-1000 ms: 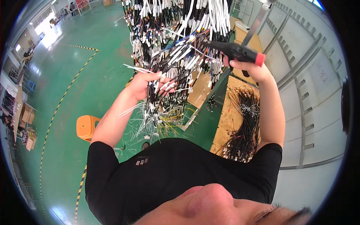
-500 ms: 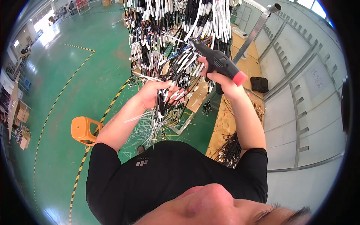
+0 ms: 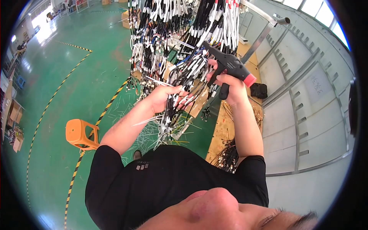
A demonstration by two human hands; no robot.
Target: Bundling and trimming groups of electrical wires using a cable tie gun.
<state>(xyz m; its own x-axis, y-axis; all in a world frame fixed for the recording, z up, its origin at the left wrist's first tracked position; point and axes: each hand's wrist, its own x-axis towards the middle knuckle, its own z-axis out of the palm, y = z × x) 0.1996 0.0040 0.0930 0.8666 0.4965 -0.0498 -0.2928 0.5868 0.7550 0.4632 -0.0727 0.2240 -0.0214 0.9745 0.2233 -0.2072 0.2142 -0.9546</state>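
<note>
My left hand (image 3: 163, 99) is closed round a bundle of thin black and white wires (image 3: 168, 117), part of a wiring harness, with the fingers showing on its far side. Slim white cable ties (image 3: 145, 122) stick out beside this hand. My right hand (image 3: 233, 87) grips a black cable tie gun (image 3: 234, 66) with a red rear knob, fingers about its handle and trigger. The gun's nose points to the upper left, over the hanging wires. A white strip (image 3: 183, 43) ends close to the nose; whether it is in it, I cannot tell.
Dense wire harnesses (image 3: 157, 19) hang ahead. To the right, a wooden bench (image 3: 216, 147) carries more wires (image 3: 229, 155) and a black pouch (image 3: 259, 91), with a metal post (image 3: 260, 40) beside it. An orange stool (image 3: 78, 132) stands left; white offcuts litter the green floor (image 3: 73, 92).
The view has shifted a little. The gun and my right hand have tilted so that handle and trigger show more plainly; the nose is farther right. My left hand keeps its hold on the wires.
</note>
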